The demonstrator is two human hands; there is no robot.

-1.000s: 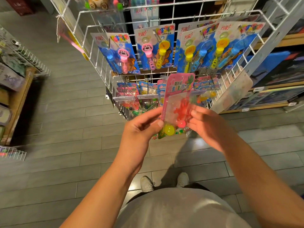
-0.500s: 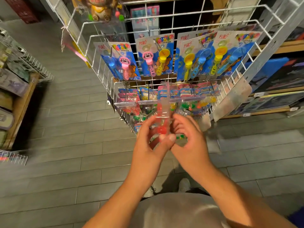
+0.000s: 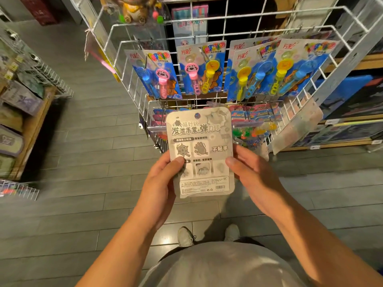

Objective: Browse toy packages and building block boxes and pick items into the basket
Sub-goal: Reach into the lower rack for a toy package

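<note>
Item: toy package (image 3: 200,152), grey printed back facing me, upright, held in front of the white wire rack (image 3: 238,27). My left hand (image 3: 163,183) pinches its left edge, thumb on the card; my right hand (image 3: 251,172) pinches the right edge likewise. Bubble-wand cards (image 3: 202,67) hang on the rack above it.

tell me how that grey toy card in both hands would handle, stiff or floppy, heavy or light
Probably fairly stiff: the toy card stays flat though the left hand and right hand pinch only its side edges. Likely light, since thumb-and-finger pinches carry it. Its surface looks glossy, so it may be a little slippery.
</note>
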